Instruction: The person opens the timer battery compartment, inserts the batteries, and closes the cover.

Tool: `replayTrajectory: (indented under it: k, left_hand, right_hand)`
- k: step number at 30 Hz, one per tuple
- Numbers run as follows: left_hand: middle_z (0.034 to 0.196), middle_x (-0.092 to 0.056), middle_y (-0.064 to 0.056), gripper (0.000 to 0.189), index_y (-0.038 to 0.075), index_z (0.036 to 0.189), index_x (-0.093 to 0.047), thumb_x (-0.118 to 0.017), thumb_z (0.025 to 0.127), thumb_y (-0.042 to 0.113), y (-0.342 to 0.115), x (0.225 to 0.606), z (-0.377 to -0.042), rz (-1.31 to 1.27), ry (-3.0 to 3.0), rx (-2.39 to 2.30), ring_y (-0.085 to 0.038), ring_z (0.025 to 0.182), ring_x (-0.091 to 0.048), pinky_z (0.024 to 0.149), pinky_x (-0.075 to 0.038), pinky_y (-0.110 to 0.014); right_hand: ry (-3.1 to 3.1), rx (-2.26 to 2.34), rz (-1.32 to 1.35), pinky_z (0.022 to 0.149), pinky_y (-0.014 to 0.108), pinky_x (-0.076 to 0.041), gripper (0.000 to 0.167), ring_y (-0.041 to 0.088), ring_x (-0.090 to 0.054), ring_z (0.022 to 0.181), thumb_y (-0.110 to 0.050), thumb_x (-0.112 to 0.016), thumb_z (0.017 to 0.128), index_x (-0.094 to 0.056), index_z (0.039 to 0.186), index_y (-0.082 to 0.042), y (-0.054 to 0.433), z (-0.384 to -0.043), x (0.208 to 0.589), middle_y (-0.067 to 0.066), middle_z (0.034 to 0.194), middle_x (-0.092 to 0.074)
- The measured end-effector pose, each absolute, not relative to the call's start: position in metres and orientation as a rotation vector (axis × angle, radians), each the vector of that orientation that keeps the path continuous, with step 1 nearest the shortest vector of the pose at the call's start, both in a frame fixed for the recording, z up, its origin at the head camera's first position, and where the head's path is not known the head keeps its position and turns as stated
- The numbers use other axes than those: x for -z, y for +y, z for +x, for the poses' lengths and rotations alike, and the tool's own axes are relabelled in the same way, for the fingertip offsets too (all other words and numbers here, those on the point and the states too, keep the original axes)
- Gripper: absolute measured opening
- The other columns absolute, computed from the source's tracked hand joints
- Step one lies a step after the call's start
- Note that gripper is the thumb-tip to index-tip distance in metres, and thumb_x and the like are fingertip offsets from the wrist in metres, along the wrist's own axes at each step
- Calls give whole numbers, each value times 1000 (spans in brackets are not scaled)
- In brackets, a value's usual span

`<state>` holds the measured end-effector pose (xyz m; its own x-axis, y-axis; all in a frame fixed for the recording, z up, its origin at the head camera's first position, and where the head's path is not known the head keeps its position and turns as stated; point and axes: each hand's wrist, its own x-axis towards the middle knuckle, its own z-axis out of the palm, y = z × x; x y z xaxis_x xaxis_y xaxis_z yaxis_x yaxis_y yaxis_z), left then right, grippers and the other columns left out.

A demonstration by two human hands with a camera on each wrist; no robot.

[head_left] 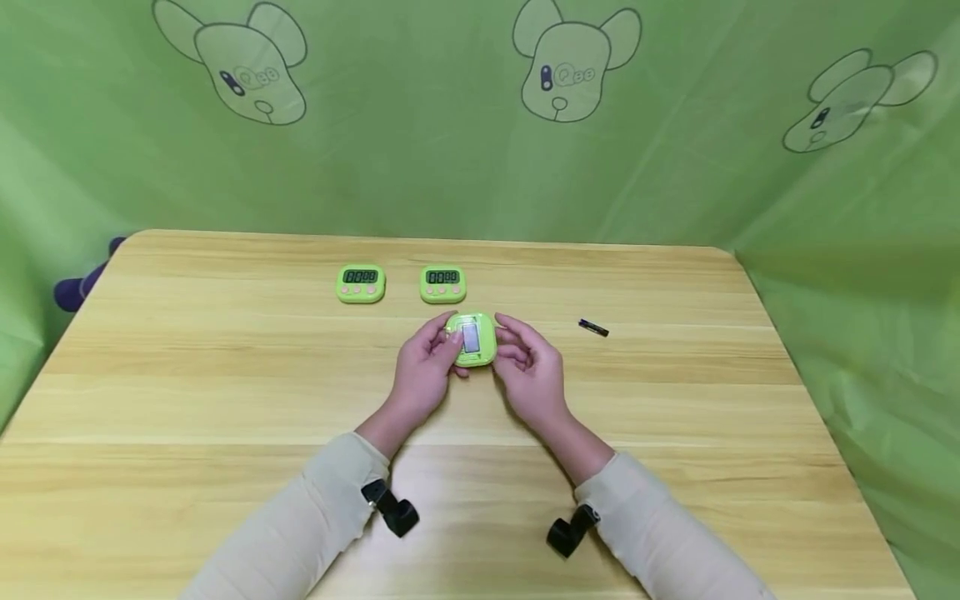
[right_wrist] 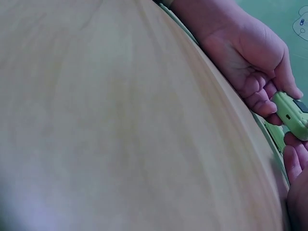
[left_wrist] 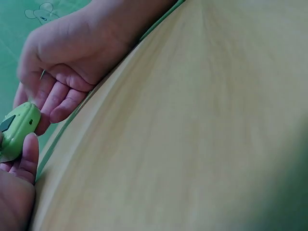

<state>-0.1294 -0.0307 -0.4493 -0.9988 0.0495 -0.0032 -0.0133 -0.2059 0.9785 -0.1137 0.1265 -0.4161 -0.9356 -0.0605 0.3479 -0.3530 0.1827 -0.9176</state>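
Observation:
A lime-green digital timer (head_left: pixel 486 340) is held up between both hands, a pale grey rectangle on its upper face in the head view. My left hand (head_left: pixel 423 367) grips its left side, thumb on top near the grey rectangle and fingers underneath. My right hand (head_left: pixel 536 379) is at the timer's right edge, thumb and forefinger at its corners and the other fingers curled. In the left wrist view the timer (left_wrist: pixel 20 127) shows its side with a small dark slot. The right wrist view catches the timer (right_wrist: pixel 289 115) at the frame's edge, left thumb on it.
Two more green timers, a left one (head_left: pixel 361 284) and a right one (head_left: pixel 443 284), lie face up behind the hands, their displays showing zeros. A small black battery-like cylinder (head_left: pixel 593 327) lies to the right. Green curtains (head_left: pixel 450 183) hang behind the wooden table (head_left: pixel 225 375).

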Motion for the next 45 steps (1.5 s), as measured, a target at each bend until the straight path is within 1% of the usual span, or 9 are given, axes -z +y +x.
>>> replayTrajectory:
  k: [3,5,8,15,22,25,30,38,45]
  left_hand:
    - [89,-56,-12,41,-6,141,-50,-56,101,0,-30,452,-129,95,2001,-2396,-17,69,-60,64,-59,-36]
    - [88,-56,-12,41,-5,141,-51,-56,100,-1,-31,452,-129,124,2029,-2386,-17,69,-59,65,-59,-37]
    - [88,-56,-13,41,-4,140,-53,-56,99,-4,-31,453,-128,165,2059,-2373,-19,69,-58,64,-59,-38]
    - [90,-63,-19,39,-6,137,-54,-56,98,-8,-30,453,-127,203,2102,-2356,-20,68,-59,62,-59,-37]
    - [93,-66,-21,39,-7,136,-55,-56,97,-8,-29,452,-126,184,2135,-2344,-20,68,-60,62,-59,-37]
    - [94,-66,-21,38,-7,135,-56,-56,97,-8,-29,452,-126,195,2146,-2343,-22,69,-60,62,-59,-37]
    - [95,-67,-22,37,-8,134,-57,-57,97,-8,-29,452,-126,190,2155,-2338,-27,69,-61,62,-59,-39]
    - [100,-66,-27,39,-12,136,-53,-55,96,-12,-28,444,-123,146,2140,-2317,-40,74,-62,65,-58,-49]
    - [97,-66,-29,38,-15,133,-53,-53,95,-14,-28,429,-118,127,2177,-2286,-36,71,-61,65,-58,-49]
  right_hand:
    - [-2245,-1851,356,67,21,-56,38,24,-68,75,15,-67,86,-60,123,16,127,-115,416,28,102,-68]
    - [-2259,-1865,333,66,22,-57,37,17,-67,71,10,-72,86,-62,122,15,127,-118,417,28,98,-69]
    - [-2265,-1914,281,66,25,-58,37,13,-67,70,8,-75,85,-64,120,13,129,-123,424,28,92,-69]
    - [-2258,-2026,178,67,25,-58,35,12,-67,73,2,-80,83,-71,117,3,136,-136,445,20,89,-71]
    - [-2292,-2036,139,68,24,-58,35,12,-65,74,10,-76,83,-68,117,9,132,-133,432,27,91,-68]
    - [-2278,-2034,148,67,22,-57,36,12,-64,73,8,-78,82,-69,118,7,135,-137,443,26,91,-69]
    - [-2271,-2016,162,66,20,-56,36,13,-63,73,5,-79,82,-70,116,5,135,-138,444,23,89,-69]
    - [-2278,-1991,122,63,22,-57,34,15,-63,71,7,-79,81,-72,114,4,133,-136,441,18,85,-69]
    - [-2264,-2004,99,60,21,-56,36,13,-63,69,11,-76,81,-70,117,5,131,-134,441,21,86,-70]
